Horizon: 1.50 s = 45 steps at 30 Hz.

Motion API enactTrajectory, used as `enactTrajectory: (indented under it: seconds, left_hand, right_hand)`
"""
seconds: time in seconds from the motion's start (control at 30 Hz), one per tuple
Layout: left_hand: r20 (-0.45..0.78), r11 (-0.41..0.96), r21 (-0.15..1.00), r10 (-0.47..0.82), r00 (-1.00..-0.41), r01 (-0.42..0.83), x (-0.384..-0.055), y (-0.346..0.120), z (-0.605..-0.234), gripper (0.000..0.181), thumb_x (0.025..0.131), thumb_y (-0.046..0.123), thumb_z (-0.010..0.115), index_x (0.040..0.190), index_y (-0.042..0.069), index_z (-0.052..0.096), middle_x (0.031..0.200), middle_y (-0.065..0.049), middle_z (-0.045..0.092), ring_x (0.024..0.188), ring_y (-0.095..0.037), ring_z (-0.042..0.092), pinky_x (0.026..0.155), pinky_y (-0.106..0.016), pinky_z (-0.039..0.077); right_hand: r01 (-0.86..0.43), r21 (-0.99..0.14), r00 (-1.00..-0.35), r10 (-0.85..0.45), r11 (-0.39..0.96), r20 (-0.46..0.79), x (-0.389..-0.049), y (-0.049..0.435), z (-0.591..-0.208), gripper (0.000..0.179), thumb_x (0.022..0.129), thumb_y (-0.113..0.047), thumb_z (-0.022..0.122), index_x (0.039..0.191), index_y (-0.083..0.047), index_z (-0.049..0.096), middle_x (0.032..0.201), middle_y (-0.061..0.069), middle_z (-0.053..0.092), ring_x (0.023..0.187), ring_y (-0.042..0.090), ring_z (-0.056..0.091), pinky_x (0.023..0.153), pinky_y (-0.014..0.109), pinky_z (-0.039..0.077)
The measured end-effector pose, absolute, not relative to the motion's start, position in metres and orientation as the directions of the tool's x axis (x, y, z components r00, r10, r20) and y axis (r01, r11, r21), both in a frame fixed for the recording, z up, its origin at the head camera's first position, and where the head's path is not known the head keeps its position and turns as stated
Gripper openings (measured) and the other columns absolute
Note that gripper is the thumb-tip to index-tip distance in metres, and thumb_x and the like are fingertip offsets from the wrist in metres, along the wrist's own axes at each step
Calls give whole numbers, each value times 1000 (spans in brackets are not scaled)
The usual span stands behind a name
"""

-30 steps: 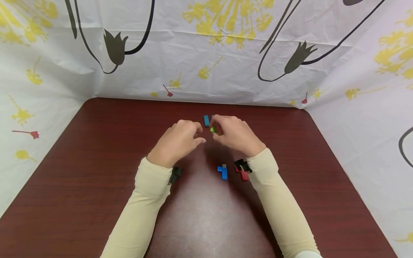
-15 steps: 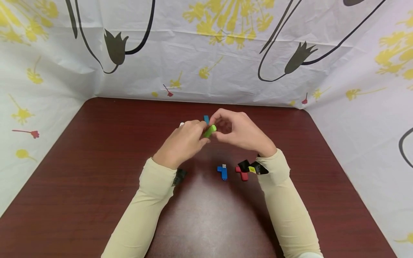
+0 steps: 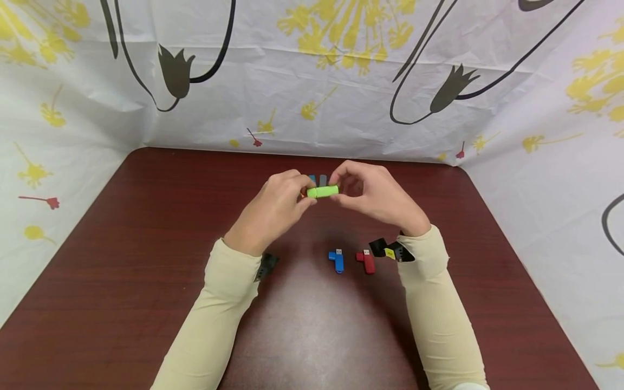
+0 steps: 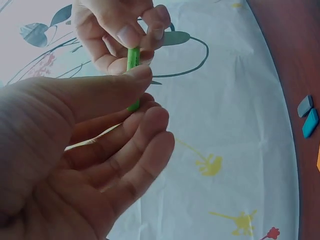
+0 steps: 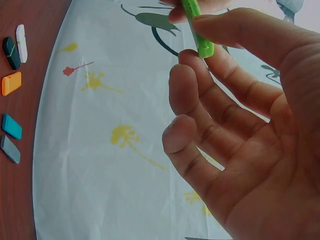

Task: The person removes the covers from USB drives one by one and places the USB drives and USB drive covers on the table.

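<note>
A bright green USB flash drive (image 3: 327, 191) is held level above the far half of the table, spanning both hands. My left hand (image 3: 273, 211) pinches its left end between thumb and fingers, and that end is partly covered in the left wrist view. My right hand (image 3: 377, 195) pinches the opposite end, with the thumb on the green casing (image 5: 204, 46) in the right wrist view and the other fingers curved. Below the hands lie a blue USB flash drive (image 3: 338, 262) and a red USB flash drive (image 3: 368, 264), both with metal plugs showing.
Behind the hands a teal piece (image 5: 12, 126) and a grey piece (image 5: 10, 149) lie side by side. An orange piece (image 5: 11, 83), a black piece (image 5: 11, 53) and a white piece (image 5: 21, 43) line the far edge too. Patterned sheeting (image 3: 312, 124) encloses the table (image 3: 122, 260).
The left hand has met the right at the green flash drive and now pinches one end. The drive has swung level, and the right hand has shifted slightly right, uncovering the grey piece.
</note>
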<state>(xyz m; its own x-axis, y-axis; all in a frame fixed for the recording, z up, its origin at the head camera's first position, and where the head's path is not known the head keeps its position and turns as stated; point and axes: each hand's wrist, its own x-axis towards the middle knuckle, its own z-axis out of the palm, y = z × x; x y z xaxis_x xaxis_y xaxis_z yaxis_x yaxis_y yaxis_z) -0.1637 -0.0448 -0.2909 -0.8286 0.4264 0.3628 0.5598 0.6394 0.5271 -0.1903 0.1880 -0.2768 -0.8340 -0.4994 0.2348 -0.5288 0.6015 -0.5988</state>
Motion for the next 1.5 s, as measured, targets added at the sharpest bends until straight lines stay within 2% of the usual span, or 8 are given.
enactTrajectory:
  seconds: [0.17,0.27,0.43,0.8,1.13,1.5]
  left_hand:
    - [389,633,523,419,-821,571,-162,-44,-289,19,97,6,81,115,-3,78,105,-14,73,91,-27,69,81,-34,62]
    - [409,632,515,413,-814,579,-162,-44,-289,18,97,5,80,113,-3,78,103,-13,73,88,-25,68,79,-34,61]
    - [451,622,492,416,-789,609,-162,-45,-290,15,98,5,80,110,-3,78,99,-13,73,85,-26,67,77,-34,60]
    - [467,598,466,460,-756,652,-163,-46,-291,12,98,5,79,108,-3,79,98,-12,74,83,-23,64,75,-33,58]
    - [439,624,464,454,-775,628,-162,-47,-289,14,100,8,78,108,-3,79,100,-13,76,80,-22,63,71,-31,56]
    - [435,623,450,473,-766,640,-162,-47,-288,13,99,8,79,107,-2,80,96,-12,75,80,-22,63,73,-31,56]
  right_hand:
    - [-560,-568,-817,-516,603,257,-188,186,-276,25,93,-9,83,114,-16,72,95,-5,72,81,11,66,73,29,54]
    - [-607,-532,-786,-545,590,293,-186,183,-276,28,93,-8,82,119,-15,72,96,-6,71,81,10,64,72,27,53]
    - [-676,-436,-737,-565,594,371,-183,178,-277,23,93,-12,85,113,-17,75,95,-6,68,80,9,61,72,28,50]
    - [-660,-370,-749,-535,654,390,-182,174,-276,17,91,-14,89,106,-15,80,91,-1,65,82,12,57,72,31,45]
    - [-647,-367,-761,-532,668,372,-180,176,-275,17,91,-15,89,104,-16,80,89,-2,66,79,12,58,70,31,46]
    - [-657,-363,-752,-547,660,368,-181,178,-274,18,90,-15,90,104,-16,80,89,-3,67,77,11,58,70,31,47]
